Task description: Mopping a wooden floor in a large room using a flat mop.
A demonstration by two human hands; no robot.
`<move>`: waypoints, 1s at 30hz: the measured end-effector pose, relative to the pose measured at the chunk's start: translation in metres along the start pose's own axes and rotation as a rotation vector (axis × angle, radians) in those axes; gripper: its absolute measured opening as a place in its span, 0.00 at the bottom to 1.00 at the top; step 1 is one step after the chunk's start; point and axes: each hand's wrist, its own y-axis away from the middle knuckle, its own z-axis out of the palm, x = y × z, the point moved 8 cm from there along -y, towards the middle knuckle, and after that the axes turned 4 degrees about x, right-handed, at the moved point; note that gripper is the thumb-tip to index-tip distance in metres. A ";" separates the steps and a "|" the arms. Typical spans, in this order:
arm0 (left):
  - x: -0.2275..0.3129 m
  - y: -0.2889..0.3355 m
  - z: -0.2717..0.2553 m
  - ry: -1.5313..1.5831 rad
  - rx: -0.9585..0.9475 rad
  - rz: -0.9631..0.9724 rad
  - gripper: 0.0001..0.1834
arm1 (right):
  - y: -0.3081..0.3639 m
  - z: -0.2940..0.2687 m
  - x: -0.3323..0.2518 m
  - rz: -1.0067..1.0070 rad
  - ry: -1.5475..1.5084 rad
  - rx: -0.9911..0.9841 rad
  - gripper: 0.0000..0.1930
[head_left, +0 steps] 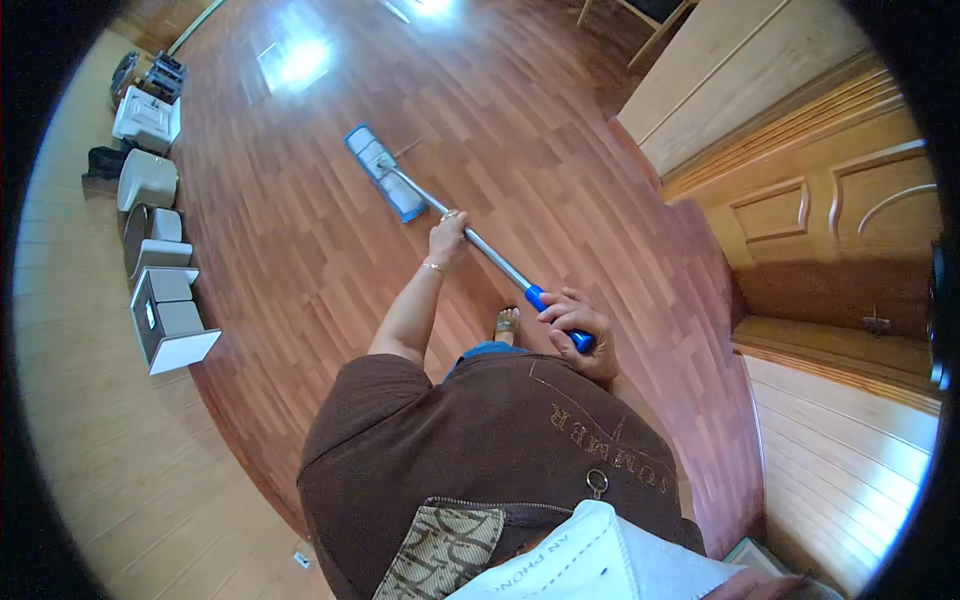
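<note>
Flat mop (495, 258), silver pole (510, 271) aslant, blue grip (537, 298), blue-edged pad (368, 150) on the brown plank floor (290, 230)

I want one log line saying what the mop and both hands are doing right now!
left hand: holding silver pole | right hand: holding blue handle | mop head: on wood floor

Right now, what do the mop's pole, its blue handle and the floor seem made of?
Pole: probably polished metal, judging by its silvery shine.
Blue handle: likely smooth plastic, given its solid, glossy colour.
Floor: glossy wood or wood-look laminate, from its plank pattern and bright reflections; I can't tell which.
</note>
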 end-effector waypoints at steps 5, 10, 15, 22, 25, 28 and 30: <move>-0.017 0.035 -0.042 -0.011 0.112 -0.092 0.02 | -0.014 0.012 -0.003 0.055 -0.060 -0.144 0.02; -0.021 0.092 -0.064 -0.083 0.123 -0.089 0.05 | 0.000 0.027 -0.022 0.097 -0.083 -0.244 0.03; 0.003 0.113 -0.062 0.005 0.111 -0.012 0.05 | 0.023 0.014 -0.045 0.094 -0.107 -0.188 0.03; 0.097 0.115 -0.038 0.272 0.043 0.238 0.06 | 0.088 -0.027 -0.094 0.131 -0.032 0.076 0.02; 0.143 0.115 -0.047 0.579 -0.064 0.356 0.07 | 0.116 -0.019 -0.138 0.115 0.091 0.211 0.02; 0.169 0.124 -0.011 0.493 -0.177 0.473 0.09 | 0.148 -0.017 -0.164 0.022 0.235 0.285 0.05; 0.204 0.137 0.001 0.489 -0.247 0.590 0.10 | 0.166 -0.014 -0.184 -0.097 0.276 0.346 0.09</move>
